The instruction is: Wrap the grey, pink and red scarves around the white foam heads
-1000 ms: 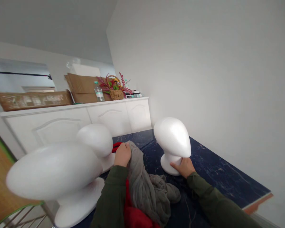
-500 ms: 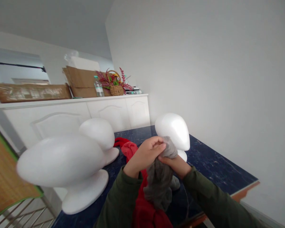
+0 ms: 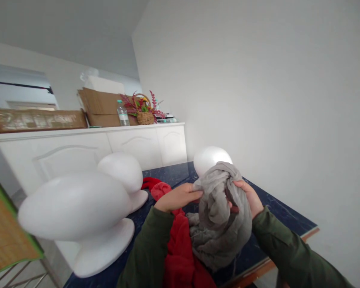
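A soft, crinkled grey scarf of thin fabric [image 3: 217, 212] is bunched between the two hands, over the near part of a glossy dark-blue, marble-patterned tabletop [image 3: 175, 174]. The hands are apart, each closed on the cloth: the left hand [image 3: 180, 197] pinches its upper left edge between thumb and fingers, while the right hand [image 3: 250, 196] grips its upper right side, with what look like fingertips showing through a gap in the folds.

The relation that counts is front to back. A smooth, white, egg-shaped mannequin head [image 3: 210, 155] stands directly beyond the scarf, and its crown shows above the top fold. It lies ahead of both hands and roughly between them, so neither hand is clearly nearer to it. The scarf's longer dimension runs from that top fold down towards the person, its lower folds hanging near the table's front edge. Whether the cloth touches the head is hard to tell, because the bundle hides the head's lower part.

A length of bright red cloth [image 3: 180, 248] lies along the scarf's left side and passes beneath the left forearm. Farther left stand two more smooth white mannequin heads on flared bases, a near one [image 3: 75, 208] and a farther one [image 3: 123, 170], both well apart from the scarf.
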A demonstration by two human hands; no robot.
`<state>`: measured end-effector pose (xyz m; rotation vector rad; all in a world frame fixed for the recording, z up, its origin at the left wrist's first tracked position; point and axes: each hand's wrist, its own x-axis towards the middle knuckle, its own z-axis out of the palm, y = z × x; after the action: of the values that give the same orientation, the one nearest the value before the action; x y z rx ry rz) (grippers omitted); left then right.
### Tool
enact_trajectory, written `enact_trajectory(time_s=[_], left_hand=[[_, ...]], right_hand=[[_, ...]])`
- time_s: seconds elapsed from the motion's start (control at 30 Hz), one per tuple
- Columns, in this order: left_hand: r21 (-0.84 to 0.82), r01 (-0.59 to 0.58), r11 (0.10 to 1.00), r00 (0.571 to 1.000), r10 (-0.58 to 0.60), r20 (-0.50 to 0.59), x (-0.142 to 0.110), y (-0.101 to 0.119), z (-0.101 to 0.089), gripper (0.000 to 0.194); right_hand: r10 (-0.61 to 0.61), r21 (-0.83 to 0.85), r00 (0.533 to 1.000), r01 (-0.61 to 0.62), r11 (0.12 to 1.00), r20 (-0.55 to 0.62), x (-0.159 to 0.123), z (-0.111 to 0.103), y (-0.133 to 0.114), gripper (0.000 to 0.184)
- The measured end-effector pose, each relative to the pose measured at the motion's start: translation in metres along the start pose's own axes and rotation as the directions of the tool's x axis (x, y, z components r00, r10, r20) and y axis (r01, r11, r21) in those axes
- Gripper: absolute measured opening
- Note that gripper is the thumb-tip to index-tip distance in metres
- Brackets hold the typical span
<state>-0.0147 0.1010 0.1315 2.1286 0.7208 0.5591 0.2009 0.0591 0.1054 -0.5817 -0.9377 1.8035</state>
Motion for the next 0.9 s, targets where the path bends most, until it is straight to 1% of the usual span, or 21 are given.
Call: enact_trajectory(time_s=[0.03, 0.07, 0.1, 0.17, 0.2, 0.23, 0.3, 0.37, 0.4, 0.43, 0.47, 0.5, 0.57, 0.6, 0.63, 0.67, 0.73, 0.77, 0.8, 0.83, 0.9], left_hand=[[-0.003, -0.002, 1.0, 0.995, 0.002, -0.103, -0.002, 0.001, -0.003, 0.029], [-0.026, -0.011, 1.0, 0.975, 0.005, -0.222, -0.004, 0.001, -0.006, 0.027], [-0.081, -0.033, 0.996, 0.942, 0.004, -0.337, -0.006, 0.003, -0.01, 0.025], [-0.29, -0.135, 0.948, 0.861, -0.033, -0.508, -0.011, 0.005, -0.016, 0.022], [-0.414, -0.194, 0.889, 0.832, -0.074, -0.55, -0.013, 0.007, -0.019, 0.022], [-0.526, -0.239, 0.816, 0.816, -0.125, -0.565, -0.014, 0.008, -0.021, 0.021], [-0.69, -0.27, 0.672, 0.818, -0.218, -0.532, -0.016, 0.01, -0.023, 0.022], [-0.778, -0.252, 0.575, 0.847, -0.258, -0.465, -0.015, 0.011, -0.024, 0.027], [-0.803, -0.234, 0.548, 0.867, -0.256, -0.427, -0.015, 0.011, -0.024, 0.029], [-0.819, -0.22, 0.53, 0.884, -0.246, -0.397, -0.014, 0.012, -0.024, 0.03], [-0.829, -0.214, 0.517, 0.897, -0.233, -0.377, -0.014, 0.012, -0.024, 0.029], [-0.834, -0.214, 0.509, 0.904, -0.22, -0.366, -0.014, 0.013, -0.023, 0.027], [-0.823, -0.238, 0.516, 0.906, -0.188, -0.38, -0.015, 0.016, -0.02, 0.022], [-0.797, -0.263, 0.544, 0.9, -0.159, -0.406, -0.016, 0.018, -0.019, 0.023], [-0.75, -0.285, 0.597, 0.894, -0.118, -0.433, -0.018, 0.02, -0.017, 0.029], [-0.674, -0.302, 0.674, 0.885, -0.064, -0.461, -0.02, 0.022, -0.016, 0.039], [-0.398, -0.303, 0.866, 0.858, 0.067, -0.509, -0.025, 0.025, -0.014, 0.06], [-0.206, -0.261, 0.943, 0.85, 0.123, -0.513, -0.027, 0.024, -0.013, 0.065], [-0.003, -0.184, 0.983, 0.845, 0.157, -0.512, -0.029, 0.023, -0.012, 0.067], [0.186, -0.08, 0.979, 0.839, 0.167, -0.518, -0.03, 0.02, -0.012, 0.064], [0.446, 0.15, 0.882, 0.824, 0.138, -0.55, -0.03, 0.013, -0.011, 0.053]], right_hand=[[0.017, -0.034, 1.0, -0.017, 0.999, 0.017, -0.002, -0.003, -0.002, 0.027], [0.048, -0.078, 0.999, -0.046, 0.996, 0.024, -0.003, -0.008, -0.004, 0.029], [0.084, -0.125, 0.996, -0.082, 0.989, 0.015, -0.004, -0.013, -0.005, 0.032], [0.157, -0.226, 0.987, -0.161, 0.961, -0.038, -0.006, -0.026, -0.006, 0.036], [0.178, -0.273, 0.981, -0.192, 0.943, -0.075, -0.007, -0.033, -0.005, 0.037], [0.188, -0.317, 0.976, -0.214, 0.924, -0.112, -0.009, -0.039, -0.004, 0.038], [0.173, -0.406, 0.968, -0.233, 0.884, -0.18, -0.012, -0.046, -0.001, 0.04], [0.12, -0.492, 0.969, -0.214, 0.844, -0.217, -0.019, -0.048, 0.001, 0.043], [0.09, -0.542, 0.975, -0.189, 0.819, -0.203, -0.023, -0.048, 0.001, 0.046], [0.072, -0.604, 0.985, -0.152, 0.783, -0.154, -0.027, -0.046, 0.0, 0.049], [0.079, -0.675, 0.994, -0.107, 0.73, -0.072, -0.031, -0.043, -0.002, 0.051], [0.124, -0.747, 0.992, -0.061, 0.662, 0.029, -0.035, -0.041, -0.004, 0.051], [0.272, -0.858, 0.944, 0.021, 0.514, 0.186, -0.041, -0.038, -0.006, 0.045], [0.319, -0.895, 0.923, 0.055, 0.444, 0.215, -0.041, -0.038, -0.007, 0.041], [0.321, -0.924, 0.924, 0.079, 0.373, 0.209, -0.041, -0.038, -0.006, 0.037], [0.272, -0.949, 0.946, 0.089, 0.302, 0.175, -0.04, -0.04, -0.006, 0.034], [0.073, -0.983, 0.994, 0.072, 0.17, 0.086, -0.037, -0.043, -0.004, 0.026], [-0.031, -0.99, 0.998, 0.052, 0.13, 0.049, -0.035, -0.045, -0.005, 0.023], [-0.115, -0.993, 0.993, 0.032, 0.116, 0.019, -0.033, -0.046, -0.006, 0.023], [-0.174, -0.993, 0.985, 0.021, 0.12, -0.001, -0.032, -0.047, -0.008, 0.028], [-0.251, -0.991, 0.968, 0.028, 0.13, -0.005, -0.032, -0.045, -0.013, 0.038]])
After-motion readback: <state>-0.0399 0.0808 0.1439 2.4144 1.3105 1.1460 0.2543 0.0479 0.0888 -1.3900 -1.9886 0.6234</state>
